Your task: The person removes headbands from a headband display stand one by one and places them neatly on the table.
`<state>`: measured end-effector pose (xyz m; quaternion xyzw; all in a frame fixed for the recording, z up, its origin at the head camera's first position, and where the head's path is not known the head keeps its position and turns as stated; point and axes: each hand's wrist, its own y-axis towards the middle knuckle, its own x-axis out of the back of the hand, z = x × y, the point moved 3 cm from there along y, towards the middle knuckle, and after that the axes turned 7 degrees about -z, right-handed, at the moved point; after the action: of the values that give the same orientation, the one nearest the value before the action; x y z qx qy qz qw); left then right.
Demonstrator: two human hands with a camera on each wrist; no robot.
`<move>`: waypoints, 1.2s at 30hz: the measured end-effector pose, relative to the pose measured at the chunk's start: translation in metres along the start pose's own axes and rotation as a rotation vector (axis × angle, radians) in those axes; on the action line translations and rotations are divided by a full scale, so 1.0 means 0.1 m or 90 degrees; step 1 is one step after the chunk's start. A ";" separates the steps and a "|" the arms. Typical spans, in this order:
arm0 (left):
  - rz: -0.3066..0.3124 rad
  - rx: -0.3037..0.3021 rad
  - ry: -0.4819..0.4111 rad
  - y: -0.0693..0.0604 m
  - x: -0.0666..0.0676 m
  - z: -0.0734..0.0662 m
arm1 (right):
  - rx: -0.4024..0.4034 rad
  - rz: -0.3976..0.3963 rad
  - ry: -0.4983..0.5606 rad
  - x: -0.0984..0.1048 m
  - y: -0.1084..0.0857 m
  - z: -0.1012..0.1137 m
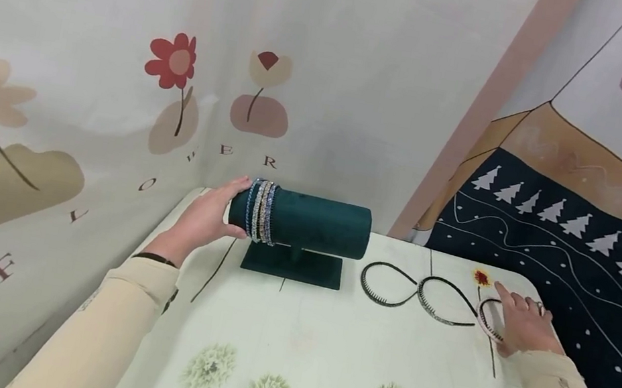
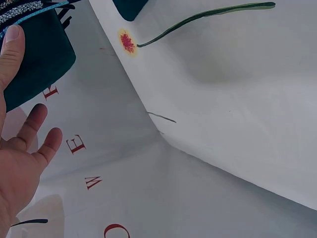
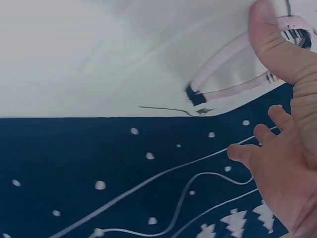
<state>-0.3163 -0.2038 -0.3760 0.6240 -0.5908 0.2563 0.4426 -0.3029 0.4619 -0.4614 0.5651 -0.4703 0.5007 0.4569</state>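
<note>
A dark green velvet display roll [image 1: 321, 223] stands on its base [image 1: 292, 265], with several glittering headbands [image 1: 261, 211] side by side at its left end. My left hand [image 1: 207, 213] touches that end, fingers at the top and thumb low in front. The left wrist view shows the thumb against a blue band and two fingers extended, apart from the roll; the index finger is hidden. My right hand [image 1: 527, 323] is over a pale pink headband [image 3: 223, 59] at the table's right, thumb across its toothed end and fingers spread. Whether it touches the band is unclear.
Two black toothed headbands, one [image 1: 385, 301] nearer the roll and one [image 1: 443, 320] beside the pink one, lie on the flower-printed table [image 1: 290, 326]. A printed white curtain [image 1: 351, 92] hangs behind. Dark blue tree-patterned cloth [image 1: 555, 273] lies past the right edge.
</note>
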 end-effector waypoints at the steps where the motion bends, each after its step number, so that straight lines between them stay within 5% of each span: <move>1: 0.000 0.000 -0.001 -0.01 0.00 0.01 | -0.013 0.007 0.014 0.00 -0.02 -0.02; 9: 0.001 -0.009 0.000 -0.06 0.08 0.04 | -0.113 0.037 0.139 -0.07 -0.17 -0.19; 19: 0.007 -0.009 0.000 -0.08 0.08 0.02 | -0.201 0.041 0.204 -0.21 -0.30 -0.24; 28: 0.007 -0.017 0.002 -0.02 0.03 -0.03 | -0.229 0.020 0.225 -0.13 -0.43 -0.21; 36: 0.017 -0.021 0.027 0.02 0.04 -0.05 | -0.176 0.001 0.201 0.00 -0.35 -0.09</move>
<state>-0.3163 -0.2009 -0.3698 0.6030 -0.5938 0.2657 0.4617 -0.2697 0.4754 -0.4627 0.4108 -0.4576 0.5142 0.5979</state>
